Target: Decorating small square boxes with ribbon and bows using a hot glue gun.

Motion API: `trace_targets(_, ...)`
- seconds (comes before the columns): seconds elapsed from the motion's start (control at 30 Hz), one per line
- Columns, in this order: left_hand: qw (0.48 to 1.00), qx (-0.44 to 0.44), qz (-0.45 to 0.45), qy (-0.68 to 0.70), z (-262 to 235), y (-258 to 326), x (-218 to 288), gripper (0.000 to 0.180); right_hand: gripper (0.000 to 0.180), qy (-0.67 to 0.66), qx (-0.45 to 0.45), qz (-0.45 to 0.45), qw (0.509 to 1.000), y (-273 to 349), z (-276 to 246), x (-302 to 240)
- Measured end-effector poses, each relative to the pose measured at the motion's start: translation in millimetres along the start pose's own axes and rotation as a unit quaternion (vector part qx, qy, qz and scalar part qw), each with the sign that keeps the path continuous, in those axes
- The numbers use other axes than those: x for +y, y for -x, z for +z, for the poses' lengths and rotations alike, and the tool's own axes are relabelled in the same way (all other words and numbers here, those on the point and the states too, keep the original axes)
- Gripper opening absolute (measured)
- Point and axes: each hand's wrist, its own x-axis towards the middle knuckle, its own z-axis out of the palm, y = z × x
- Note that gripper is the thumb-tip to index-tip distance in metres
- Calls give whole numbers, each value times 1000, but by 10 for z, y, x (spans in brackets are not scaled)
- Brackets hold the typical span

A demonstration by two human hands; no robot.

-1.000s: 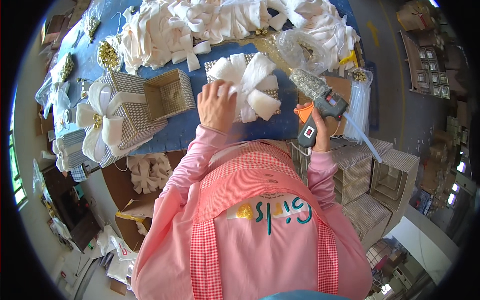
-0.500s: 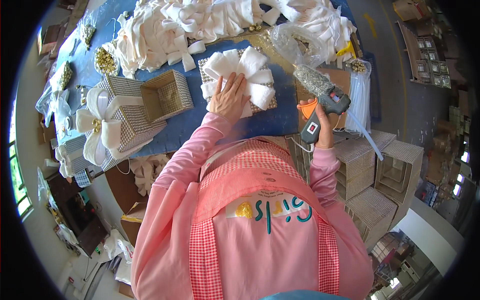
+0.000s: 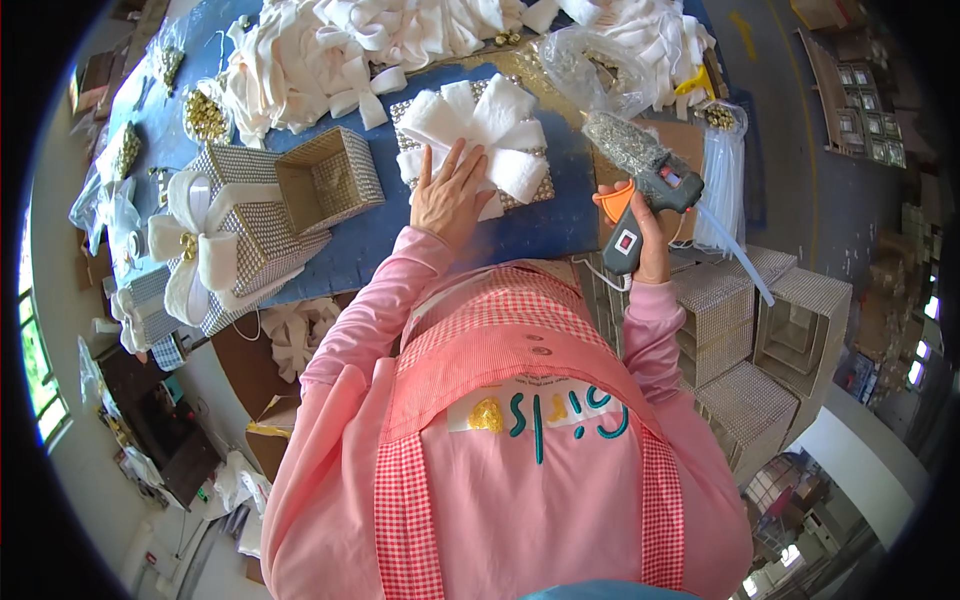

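The left grip (image 3: 449,202), open and flat, rests on a white fabric bow (image 3: 508,125) atop a beaded piece (image 3: 545,189) at 12 o'clock on the blue worktop (image 3: 568,215); the right grip (image 3: 650,238) clasps a glue gun (image 3: 668,188) at 2 o'clock; an open box (image 3: 325,178) sits at 10.

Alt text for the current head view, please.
A bare left hand lies flat on a white bow atop a studded panel while the right hand holds a glue gun. White strips lie heaped beyond on the blue table, with an open box at left.
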Motion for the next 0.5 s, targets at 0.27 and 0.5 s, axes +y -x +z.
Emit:
trace_targets(0.27,950,214,-177,145,-437,359,-226,30,29,135,-162,-34,977,34,142,-310)
trace_targets(0.5,855,178,-299,385,-193,498,-151,37,25,317,-209,-35,925,-130,477,-364)
